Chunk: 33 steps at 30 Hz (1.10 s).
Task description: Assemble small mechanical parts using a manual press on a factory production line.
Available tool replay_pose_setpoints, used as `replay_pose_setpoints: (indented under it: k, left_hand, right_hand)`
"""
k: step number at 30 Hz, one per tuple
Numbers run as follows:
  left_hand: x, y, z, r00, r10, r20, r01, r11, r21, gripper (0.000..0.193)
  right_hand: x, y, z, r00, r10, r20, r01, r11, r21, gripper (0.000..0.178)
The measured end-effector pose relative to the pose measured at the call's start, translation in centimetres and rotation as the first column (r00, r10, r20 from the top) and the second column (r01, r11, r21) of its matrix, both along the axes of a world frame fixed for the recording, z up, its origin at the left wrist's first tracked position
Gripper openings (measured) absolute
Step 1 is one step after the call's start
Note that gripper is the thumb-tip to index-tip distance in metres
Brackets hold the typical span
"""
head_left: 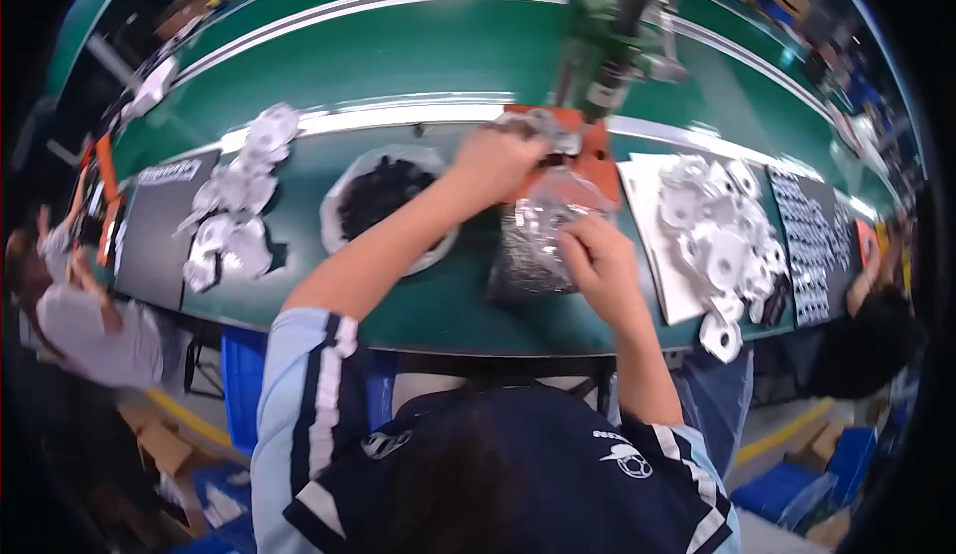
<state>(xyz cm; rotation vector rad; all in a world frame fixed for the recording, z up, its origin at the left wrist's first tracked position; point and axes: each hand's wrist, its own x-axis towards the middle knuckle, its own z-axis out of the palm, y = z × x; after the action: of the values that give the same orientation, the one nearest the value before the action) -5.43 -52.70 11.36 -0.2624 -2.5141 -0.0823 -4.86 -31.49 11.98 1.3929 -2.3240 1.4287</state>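
My left hand is at the orange fixture plate, its fingers closed on a pale plastic part, slightly smeared by motion. A clear plastic bag with small shiny metal pieces lies just in front of the plate. Over the bag's right side, my right hand has thumb and fingers bent together at the shiny pieces. What it pinches, if anything, is too small to make out. Behind the plate stands a green press-like machine.
A white-lined bowl of black parts stands left of my hands. White plastic parts lie farther left; more white parts cover a white board at right. Rows of small parts sit beyond. Co-workers are at both sides.
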Motion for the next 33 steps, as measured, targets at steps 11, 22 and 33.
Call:
replay_pose_setpoints:
  k: [11, 22, 33]
  left_hand:
    - [-2.2, 2.0, -2.2, 0.982, -0.155, -0.11, 0.137, 0.978, -0.155, 0.009]
    - [-1.6, 0.1, -3.9, 0.959, -0.271, -0.082, 0.282, 0.938, 0.2, 0.016]
    - [13.6, -9.1, 1.8, 0.996, 0.053, 0.066, -0.08, 0.356, 0.931, 0.026]
  right_hand:
    - [0.9, 0.3, 0.9, 0.984, -0.026, 0.174, 0.006, 0.993, 0.116, 0.005]
    - [0.8, -1.4, 2.9, 0.999, -0.014, 0.043, 0.0, 0.947, 0.32, 0.021]
    - [-1.0, -1.0, 2.3, 0.997, 0.023, 0.079, -0.049, 0.939, 0.341, 0.014]
